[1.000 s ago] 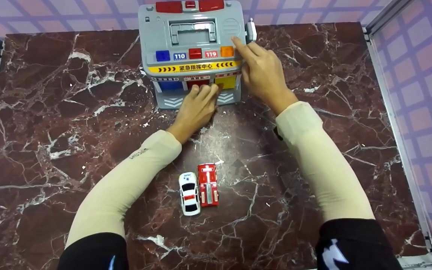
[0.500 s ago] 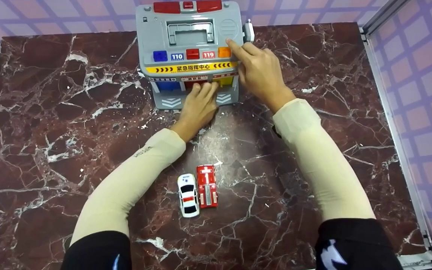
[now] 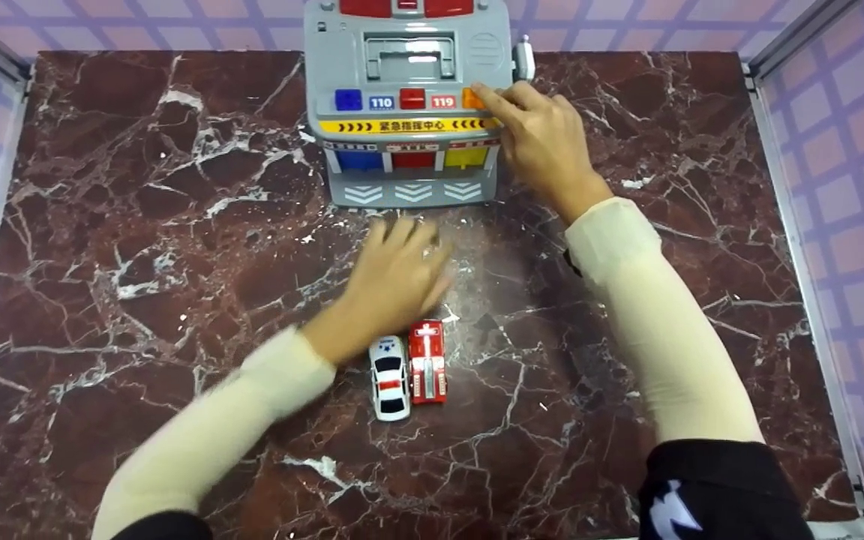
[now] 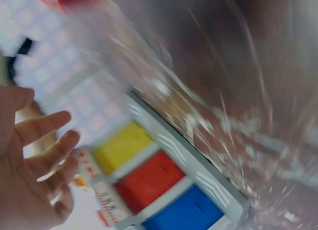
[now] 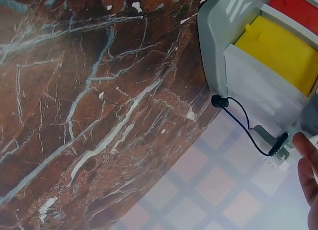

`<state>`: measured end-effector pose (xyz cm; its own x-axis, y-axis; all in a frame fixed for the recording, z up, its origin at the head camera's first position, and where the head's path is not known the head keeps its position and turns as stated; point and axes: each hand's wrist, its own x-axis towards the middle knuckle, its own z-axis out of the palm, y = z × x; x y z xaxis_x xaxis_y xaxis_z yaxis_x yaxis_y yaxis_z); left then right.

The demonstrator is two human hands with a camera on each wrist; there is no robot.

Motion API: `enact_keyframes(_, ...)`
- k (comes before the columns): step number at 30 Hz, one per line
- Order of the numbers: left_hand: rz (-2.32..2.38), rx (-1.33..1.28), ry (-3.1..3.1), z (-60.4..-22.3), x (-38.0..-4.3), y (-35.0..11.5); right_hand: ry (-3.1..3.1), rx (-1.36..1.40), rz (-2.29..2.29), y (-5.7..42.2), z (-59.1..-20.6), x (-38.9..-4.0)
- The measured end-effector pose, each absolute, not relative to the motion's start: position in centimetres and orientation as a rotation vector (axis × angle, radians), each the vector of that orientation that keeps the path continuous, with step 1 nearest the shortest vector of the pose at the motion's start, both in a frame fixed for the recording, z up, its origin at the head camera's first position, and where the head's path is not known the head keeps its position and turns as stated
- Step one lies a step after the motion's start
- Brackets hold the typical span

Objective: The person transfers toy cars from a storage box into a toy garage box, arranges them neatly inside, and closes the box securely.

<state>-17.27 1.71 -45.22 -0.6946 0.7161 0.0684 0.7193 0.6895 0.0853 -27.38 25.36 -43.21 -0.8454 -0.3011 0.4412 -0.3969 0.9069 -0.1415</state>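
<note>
Head view: two hands, two toy vehicles, one toy station

One grey toy station (image 3: 411, 82) stands at the back of the marbled table (image 3: 589, 480). It has three doors, all down: blue door (image 3: 361, 160), red door (image 3: 413, 160), yellow door (image 3: 466, 157); what lies behind them is hidden. Three buttons line the roof: blue button (image 3: 348, 99), red button (image 3: 412, 98), orange button (image 3: 469, 99). The right hand (image 3: 548, 139) grips nothing, its straight index finger at the orange one. The left hand (image 3: 394, 277), blurred, holds nothing, fingers spread, between the station and one white car (image 3: 391, 394) just beside one red truck (image 3: 427, 364).
</note>
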Motion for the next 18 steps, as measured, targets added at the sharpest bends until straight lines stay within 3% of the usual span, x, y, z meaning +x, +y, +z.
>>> enact_keyframes(9, -0.362, -1.300, -2.781, -47.2, -8.7, -2.6, -2.528, 0.527, 0.262, 24.2, -43.1, -27.5)
enact_keyframes(18, -0.332, -1.198, -2.748, -49.1, -5.2, -4.1, -2.454, 0.574, 0.180, 21.1, -43.1, -27.8)
